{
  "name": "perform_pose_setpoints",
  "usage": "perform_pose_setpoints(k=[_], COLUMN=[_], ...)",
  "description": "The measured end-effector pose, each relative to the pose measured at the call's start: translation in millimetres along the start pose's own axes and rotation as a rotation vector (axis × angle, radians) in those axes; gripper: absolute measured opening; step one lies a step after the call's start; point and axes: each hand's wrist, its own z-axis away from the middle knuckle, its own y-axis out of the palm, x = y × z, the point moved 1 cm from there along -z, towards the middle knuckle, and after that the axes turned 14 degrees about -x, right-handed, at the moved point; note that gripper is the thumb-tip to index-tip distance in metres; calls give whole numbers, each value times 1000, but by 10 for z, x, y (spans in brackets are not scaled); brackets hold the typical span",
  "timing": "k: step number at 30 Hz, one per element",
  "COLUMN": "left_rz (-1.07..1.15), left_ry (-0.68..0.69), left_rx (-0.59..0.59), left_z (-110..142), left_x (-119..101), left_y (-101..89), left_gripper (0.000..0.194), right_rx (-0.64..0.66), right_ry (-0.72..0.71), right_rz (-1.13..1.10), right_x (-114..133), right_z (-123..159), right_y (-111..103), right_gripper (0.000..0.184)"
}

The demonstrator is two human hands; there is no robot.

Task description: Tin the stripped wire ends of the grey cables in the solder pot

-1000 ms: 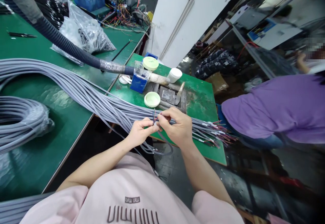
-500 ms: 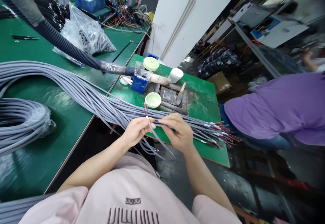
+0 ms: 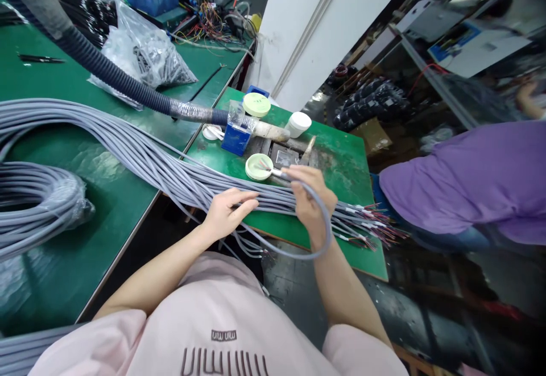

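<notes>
Pinching a grey cable (image 3: 328,222), the right hand (image 3: 309,197) holds its stripped end over a round pale green pot (image 3: 252,166), the left hand (image 3: 228,214) lying open on the cable bundle (image 3: 170,180).

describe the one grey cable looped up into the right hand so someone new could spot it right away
On the small green workbench, a long bundle of grey cables runs in front of the person. One grey cable hangs out of it in a wide loop and rises through the right hand. Unlike its bundled neighbours, it ends in fine coloured wires fanned over a round pale green container.
</notes>
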Motion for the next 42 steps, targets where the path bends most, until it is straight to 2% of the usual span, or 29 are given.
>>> perform_pose_setpoints(k=[3, 5, 8, 16, 21, 28, 31, 35, 39, 42], left_rz=[-255, -391, -506, -526, -541, -518, -534, -541, -530, -517], left_ry=[327, 434, 524, 510, 559, 516, 541, 583, 598, 615], left_rx=[-51, -47, -26, 7, 0, 14, 4, -28, -47, -54], left_z=[-3, 8, 25, 30, 33, 34, 38, 39, 30, 25], left_x=[111, 203, 288, 303, 311, 311, 310, 299, 282, 270], left_y=[-45, -40, -17, -2, 7, 5, -2, -10, -10, -8], left_gripper=[22, 21, 20, 22, 21, 22, 21, 19, 17, 17], right_rx=[-54, -30, 4, 107, 159, 185, 147, -4, -87, -87], right_ry=[61, 60, 50, 67, 62, 62, 47, 32, 59, 107], right_rz=[70, 100, 138, 172, 187, 251, 243, 273, 367, 425], right_x=[-131, -221, -343, -498, -508, -546, -522, -566, -775, -981], right_z=[-203, -288, -339, -353, -363, -361, -401, -502, -566, -567], right_y=[61, 143, 277, 504, 580, 641, 564, 321, 109, 62], right_gripper=[24, 24, 25, 23, 23, 24, 24, 27, 27, 27])
